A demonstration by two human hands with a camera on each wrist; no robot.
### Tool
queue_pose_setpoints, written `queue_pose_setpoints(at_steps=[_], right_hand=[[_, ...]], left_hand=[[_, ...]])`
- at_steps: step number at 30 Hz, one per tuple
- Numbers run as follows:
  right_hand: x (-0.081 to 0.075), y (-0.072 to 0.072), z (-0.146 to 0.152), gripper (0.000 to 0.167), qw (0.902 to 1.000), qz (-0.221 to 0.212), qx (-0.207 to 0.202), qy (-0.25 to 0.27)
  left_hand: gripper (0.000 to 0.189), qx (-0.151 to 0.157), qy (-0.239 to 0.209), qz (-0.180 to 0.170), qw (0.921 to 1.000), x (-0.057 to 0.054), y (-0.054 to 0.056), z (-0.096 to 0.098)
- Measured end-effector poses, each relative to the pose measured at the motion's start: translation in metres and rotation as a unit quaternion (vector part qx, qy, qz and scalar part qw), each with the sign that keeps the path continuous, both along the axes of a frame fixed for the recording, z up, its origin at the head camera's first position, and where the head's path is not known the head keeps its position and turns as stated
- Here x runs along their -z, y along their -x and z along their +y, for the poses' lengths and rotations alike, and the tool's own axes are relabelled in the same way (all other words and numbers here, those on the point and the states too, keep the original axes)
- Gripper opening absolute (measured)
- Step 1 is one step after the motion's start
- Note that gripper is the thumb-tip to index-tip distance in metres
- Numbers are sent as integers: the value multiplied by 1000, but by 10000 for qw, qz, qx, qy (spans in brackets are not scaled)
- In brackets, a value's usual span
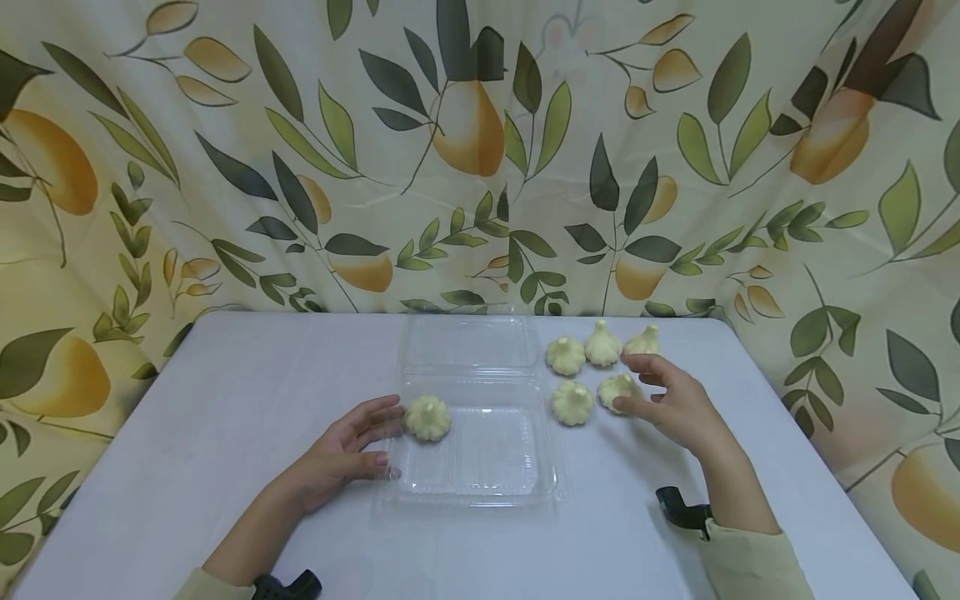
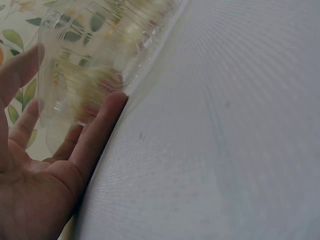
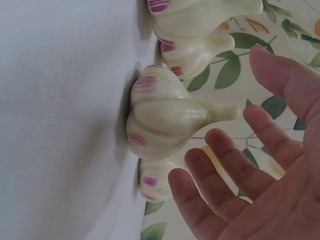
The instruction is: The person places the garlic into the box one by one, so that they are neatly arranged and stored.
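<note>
A clear plastic clamshell box [image 1: 480, 492] lies opened flat, its lid [image 1: 470, 343] folded back toward the wall. One garlic bulb [image 1: 427, 418] sits in the left part of its base. My left hand [image 1: 352, 450] is at the box's left side, fingers extended and thumb near the front corner; in the left wrist view the fingertips reach the plastic wall. On the right, several garlic bulbs stand on the table. My right hand [image 1: 678, 404] hovers by the nearer right garlic bulb [image 1: 618, 392], fingers spread. The right wrist view shows that bulb [image 3: 162, 112] with purple streaks, apart from the fingers.
A white table [image 1: 300, 367] carries everything. Beyond the bulb by my right hand are a front bulb [image 1: 572, 403] and three rear ones, the rightmost [image 1: 643, 340] partly behind my fingers. A patterned curtain [image 1: 465, 208] hangs along the back and sides.
</note>
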State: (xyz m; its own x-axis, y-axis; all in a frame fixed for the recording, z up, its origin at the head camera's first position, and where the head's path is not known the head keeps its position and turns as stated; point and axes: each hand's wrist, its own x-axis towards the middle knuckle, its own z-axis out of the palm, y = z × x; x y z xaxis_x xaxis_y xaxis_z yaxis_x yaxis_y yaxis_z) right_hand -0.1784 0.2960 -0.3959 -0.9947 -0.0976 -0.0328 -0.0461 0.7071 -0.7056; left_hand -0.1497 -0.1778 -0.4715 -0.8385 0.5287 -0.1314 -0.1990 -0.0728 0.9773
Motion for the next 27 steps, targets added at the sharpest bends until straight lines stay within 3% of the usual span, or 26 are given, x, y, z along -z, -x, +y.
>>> queue_pose_setpoints(at_steps=[19,27], right_hand=[[9,3,-1,70,9996,-157,46,-237],[10,3,-1,72,9988,-370,98,-306]], left_hand=[[80,-31,17,-14,10000,2,0,1],[81,101,-98,-27,9999,1,0,-1]])
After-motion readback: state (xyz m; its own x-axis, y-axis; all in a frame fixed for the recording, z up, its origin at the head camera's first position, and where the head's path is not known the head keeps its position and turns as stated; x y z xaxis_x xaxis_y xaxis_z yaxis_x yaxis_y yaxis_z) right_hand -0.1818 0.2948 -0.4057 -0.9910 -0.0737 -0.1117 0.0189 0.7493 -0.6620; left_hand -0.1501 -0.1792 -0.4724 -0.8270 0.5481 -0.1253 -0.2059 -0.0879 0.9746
